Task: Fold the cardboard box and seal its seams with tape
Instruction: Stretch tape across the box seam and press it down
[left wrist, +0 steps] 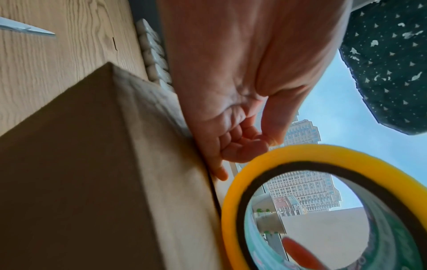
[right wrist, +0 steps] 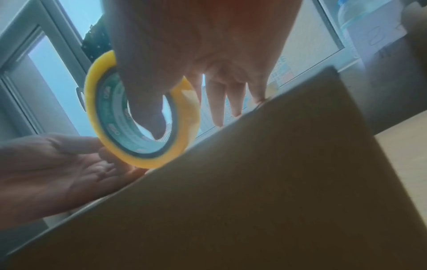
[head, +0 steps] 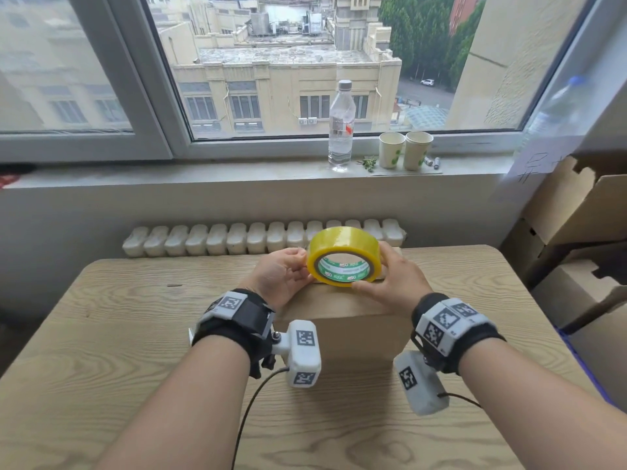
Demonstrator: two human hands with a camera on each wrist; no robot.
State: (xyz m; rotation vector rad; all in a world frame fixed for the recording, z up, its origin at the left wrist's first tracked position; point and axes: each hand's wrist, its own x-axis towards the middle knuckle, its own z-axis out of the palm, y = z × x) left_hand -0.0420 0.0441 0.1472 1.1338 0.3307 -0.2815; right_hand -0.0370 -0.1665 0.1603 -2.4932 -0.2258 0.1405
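A closed brown cardboard box (head: 342, 320) stands in the middle of the wooden table (head: 135, 334). Just above the far part of its top hangs a yellow tape roll (head: 344, 256) with a green-printed core. My right hand (head: 375, 266) grips the roll, thumb through the core and fingers over the outer side. In the right wrist view that thumb (right wrist: 148, 109) shows inside the roll (right wrist: 97, 117). My left hand (head: 303, 264) pinches the roll's left edge with curled fingers. In the left wrist view its fingertips (left wrist: 245, 146) meet the yellow rim (left wrist: 233, 201) beside the box (left wrist: 92, 164).
On the windowsill behind stand a water bottle (head: 341, 127) and two paper cups (head: 392, 150). A white radiator (head: 237, 239) runs along the table's far edge. Stacked cardboard boxes (head: 583, 215) crowd the right side. A pale pointed blade (left wrist: 25, 28) lies on the table to the left.
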